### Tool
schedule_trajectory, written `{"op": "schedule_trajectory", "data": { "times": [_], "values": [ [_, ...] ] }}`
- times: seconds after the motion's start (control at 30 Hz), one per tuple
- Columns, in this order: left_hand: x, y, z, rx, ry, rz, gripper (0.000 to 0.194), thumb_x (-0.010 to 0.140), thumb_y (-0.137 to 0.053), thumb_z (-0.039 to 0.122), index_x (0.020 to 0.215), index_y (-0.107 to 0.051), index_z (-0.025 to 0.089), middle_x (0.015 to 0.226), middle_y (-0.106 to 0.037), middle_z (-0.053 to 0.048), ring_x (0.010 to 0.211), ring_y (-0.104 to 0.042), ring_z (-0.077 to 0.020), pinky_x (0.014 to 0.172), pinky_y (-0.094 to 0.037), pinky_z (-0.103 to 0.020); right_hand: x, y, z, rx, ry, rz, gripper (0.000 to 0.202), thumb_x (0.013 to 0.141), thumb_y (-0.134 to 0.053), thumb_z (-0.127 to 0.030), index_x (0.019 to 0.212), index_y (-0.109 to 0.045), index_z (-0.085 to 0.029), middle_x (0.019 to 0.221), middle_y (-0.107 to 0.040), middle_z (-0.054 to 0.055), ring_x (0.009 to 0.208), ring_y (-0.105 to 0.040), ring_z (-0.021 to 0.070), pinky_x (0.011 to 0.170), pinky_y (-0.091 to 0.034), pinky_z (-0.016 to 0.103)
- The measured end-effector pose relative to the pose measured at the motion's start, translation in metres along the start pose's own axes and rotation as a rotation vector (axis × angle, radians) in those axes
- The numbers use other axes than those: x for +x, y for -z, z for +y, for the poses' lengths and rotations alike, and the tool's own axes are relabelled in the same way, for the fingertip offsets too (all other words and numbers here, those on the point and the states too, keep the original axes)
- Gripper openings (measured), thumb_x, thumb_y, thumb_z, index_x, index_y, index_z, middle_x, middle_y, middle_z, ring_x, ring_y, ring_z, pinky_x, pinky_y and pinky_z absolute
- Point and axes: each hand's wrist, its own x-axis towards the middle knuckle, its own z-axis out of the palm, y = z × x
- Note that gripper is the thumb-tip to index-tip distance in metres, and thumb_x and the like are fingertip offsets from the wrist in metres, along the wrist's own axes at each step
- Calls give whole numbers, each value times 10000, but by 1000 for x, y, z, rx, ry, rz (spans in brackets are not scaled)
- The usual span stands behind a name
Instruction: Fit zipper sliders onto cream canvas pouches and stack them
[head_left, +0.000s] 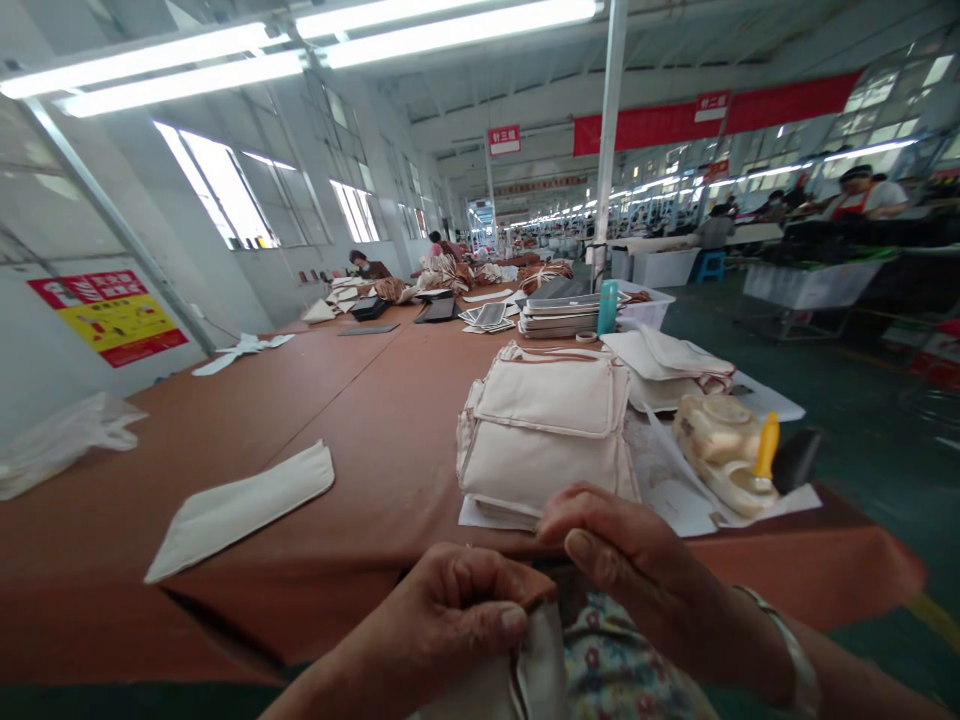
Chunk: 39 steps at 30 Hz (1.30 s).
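My left hand [457,620], low in the middle, pinches the brown-edged top of a cream fabric piece [544,650] that hangs over my lap. My right hand [637,560] is just right of it, raised above the patterned cloth on my lap, fingers curled together; whether anything is between them is too small to tell. Behind my hands lies a stack of cream fabric pieces [544,430] with brown edging. A single long cream piece [247,505] rests flat on the brown table [375,440] at the left.
Right of the stack, a clear container [720,430] and a yellow-handled tool [766,447] sit on white paper. Farther back are a turquoise bottle [607,306], a tape roll [586,337] and stacked panels [559,318]. A plastic bag [71,440] lies at far left. People sit in the background.
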Motion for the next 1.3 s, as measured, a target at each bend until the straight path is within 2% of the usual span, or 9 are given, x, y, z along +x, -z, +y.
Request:
{"op": "schedule_trajectory", "data": {
  "times": [0.2, 0.33, 0.5, 0.7, 0.87, 0.97, 1.03, 1.13, 1.3],
  "values": [
    [-5, -4, 11, 268, -85, 41, 340, 870, -625, 430, 742, -555, 123, 736, -468, -1, 644, -364, -98, 560, -294, -198, 15, -12, 14, 395, -110, -375, 321, 960, -507, -392, 741, -498, -158, 701, -430, -34, 629, -368, 95, 553, -333, 193],
    [-3, -6, 6, 290, -79, 110, 379, 815, -692, 426, 671, -476, 150, 673, -426, 31, 577, -309, -77, 515, -259, -191, 10, -18, 17, 344, -76, -332, 284, 958, -506, -356, 766, -522, -148, 739, -453, -21, 642, -369, 97, 553, -322, 193],
    [-6, 16, -1, 144, 36, -7, 466, 730, -734, 528, 671, -451, 164, 676, -375, 33, 591, -266, -86, 507, -183, -214, 0, -12, 34, 288, -128, -270, 332, 974, -462, -418, 782, -517, -154, 724, -429, -23, 636, -355, 107, 545, -306, 208],
    [-22, 38, 9, 491, 64, 29, 441, 839, -599, 550, 702, -568, 132, 669, -362, 29, 617, -300, -108, 535, -210, -227, 14, 17, 60, 69, -221, -319, 416, 978, -415, -485, 771, -547, -149, 681, -423, -31, 616, -376, 115, 538, -317, 215],
    [-3, 12, 30, 650, -123, 85, 363, 908, -541, 442, 711, -588, 140, 688, -425, 18, 651, -359, -120, 585, -273, -223, 50, -5, 27, -83, 82, -451, 253, 864, -634, -400, 966, -634, -168, 920, -627, 42, 865, -555, 195, 799, -415, 296],
    [-10, 29, 35, 536, 8, -3, 483, 890, -510, 558, 676, -575, 129, 642, -393, 20, 570, -292, -100, 510, -228, -228, 54, -19, 19, -92, 231, -496, 113, 813, -687, -250, 814, -623, -157, 848, -624, 33, 816, -567, 179, 775, -420, 274],
    [-27, 54, 32, 502, 205, -26, 531, 837, -537, 635, 680, -578, 130, 593, -378, 29, 512, -273, -89, 462, -191, -230, 49, -16, 29, -7, 167, -454, 91, 873, -618, -213, 808, -615, -150, 838, -616, 33, 803, -569, 163, 744, -428, 250],
    [-55, 85, 24, 436, 248, 14, 490, 702, -713, 611, 746, -612, 134, 607, -437, 34, 534, -339, -94, 464, -211, -207, 38, -6, 55, 46, -5, -355, 153, 928, -556, -253, 851, -628, -141, 871, -624, 48, 835, -577, 177, 763, -443, 259],
    [-61, 66, 25, 483, 89, 50, 358, 704, -765, 451, 798, -619, 138, 686, -471, 38, 594, -380, -94, 510, -284, -186, 34, -16, 62, 7, -71, -378, 119, 840, -654, -258, 911, -673, -164, 940, -646, 61, 892, -584, 218, 833, -452, 303]
  ]
}}
